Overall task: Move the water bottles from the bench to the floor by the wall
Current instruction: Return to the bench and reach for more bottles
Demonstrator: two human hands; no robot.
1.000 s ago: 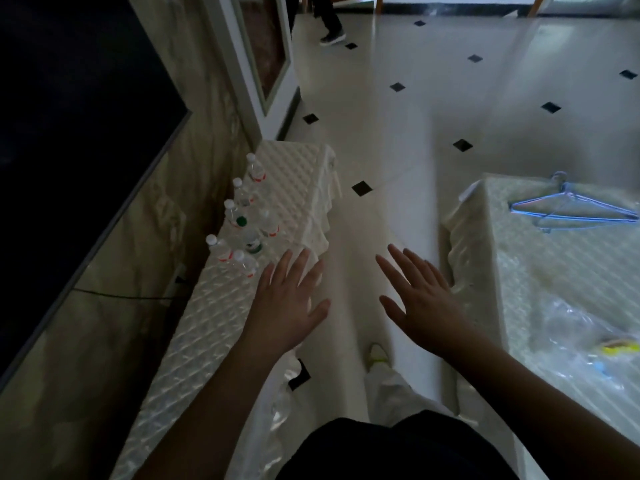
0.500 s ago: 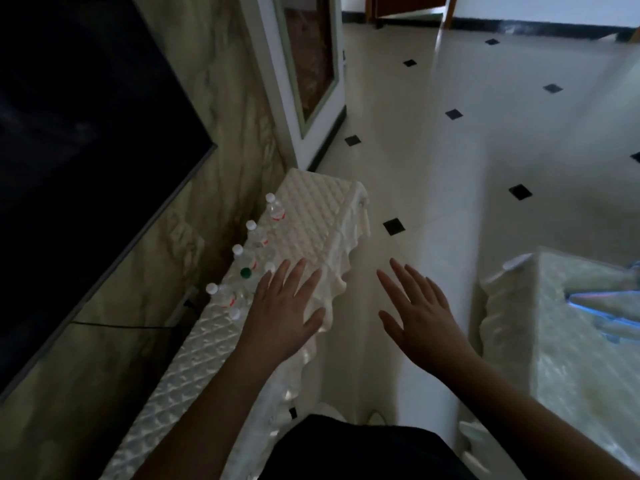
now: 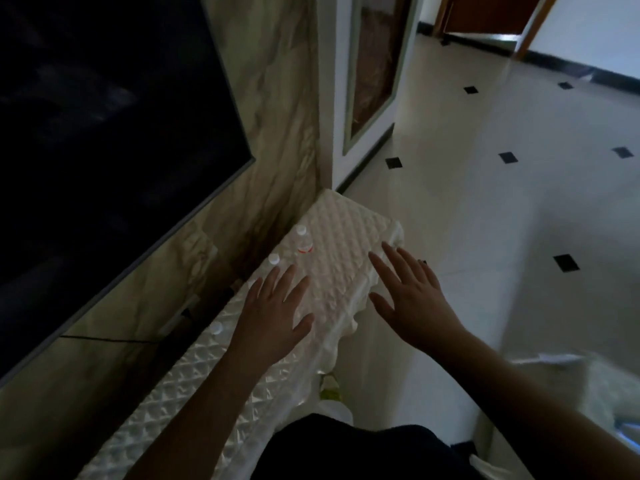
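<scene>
Both hands reach out over the quilted white bench [image 3: 349, 237], which runs along the marble wall [image 3: 277, 98]. The left hand [image 3: 273, 317] hovers palm down with its fingers [image 3: 287, 275] straight and spread apart, holding nothing. The right hand [image 3: 412, 299] is likewise flat above the bench's floor-side edge, its fingers [image 3: 388, 251] splayed and empty.

The water bottles [image 3: 302, 242] stand upright on the bench along its wall side. One with a red label band is plainly seen; the white cap of a second [image 3: 274, 259] shows just beyond the left fingertips, and another cap [image 3: 216, 328] peeks out left of the left wrist. The rest seem to be hidden under the left hand, though the dim light makes this hard to judge.

A dark screen [image 3: 104, 133] hangs on the wall above. Pale floor [image 3: 485, 220] tiles with small black diamonds stretch to the right.
</scene>
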